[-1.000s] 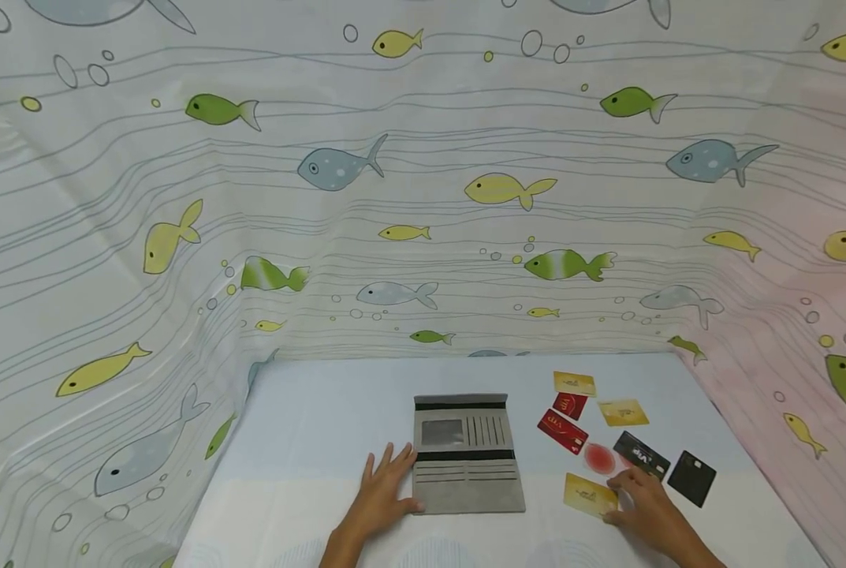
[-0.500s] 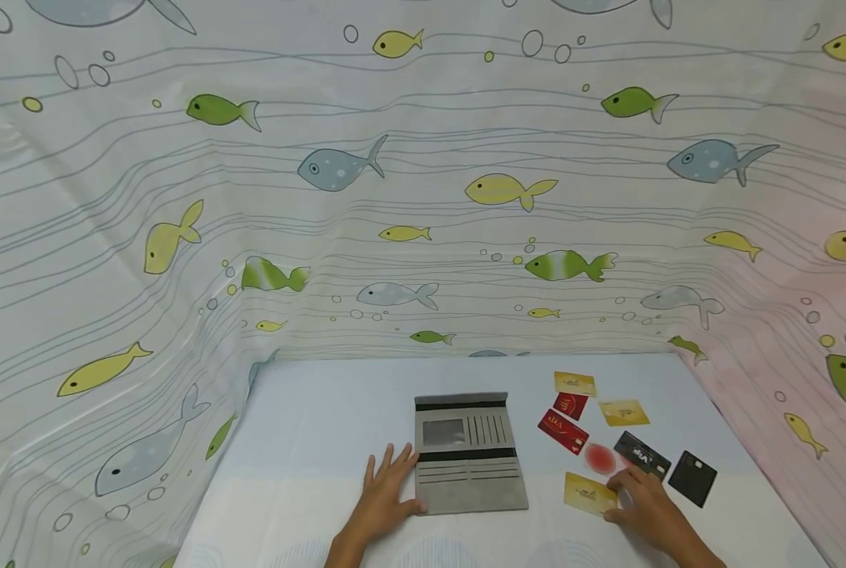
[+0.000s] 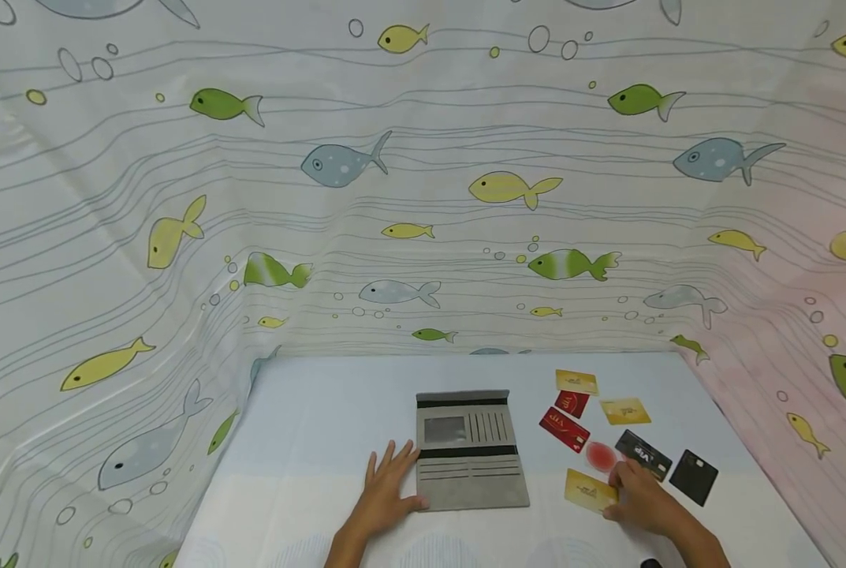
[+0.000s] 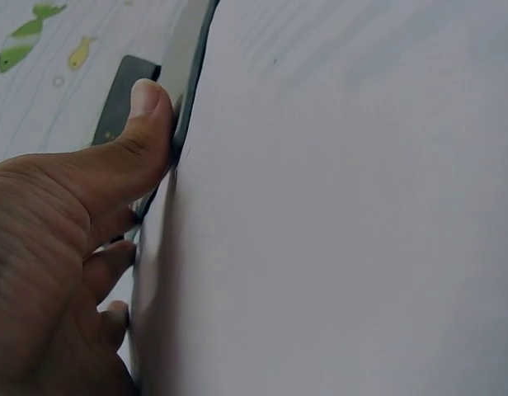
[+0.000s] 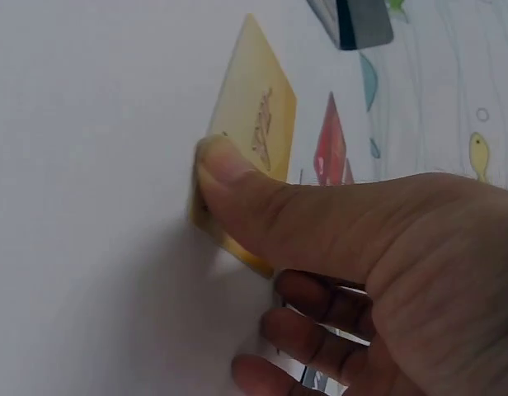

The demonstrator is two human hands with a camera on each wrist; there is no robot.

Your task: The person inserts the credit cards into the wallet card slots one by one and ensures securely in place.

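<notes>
A grey wallet [image 3: 475, 495] lies spread open mid-table, showing card slots and a clear window. My left hand [image 3: 383, 495] rests along its left side with fingers spread, thumb on the lower left corner. The left wrist view shows that thumb [image 4: 143, 136] over the wallet's edge. My right hand [image 3: 642, 498] pinches a gold card [image 3: 587, 491] at its right end, thumb and forefinger at the edge. In the right wrist view the thumb lies on the face of the gold card [image 5: 254, 91] near a corner, and the other fingers curl below.
Beyond the right hand lie a black VIP card [image 3: 642, 455], a black square card [image 3: 694, 477], a round red piece [image 3: 601, 457], red cards [image 3: 564, 429] and further gold cards [image 3: 625, 411]. A fish-print sheet [image 3: 408, 158] surrounds the white table [image 3: 309, 410].
The right forearm and wrist have shifted slightly, and a dark object now shows at the bottom edge beside it. The wallet turned very slightly earlier; the left hand keeps its place.
</notes>
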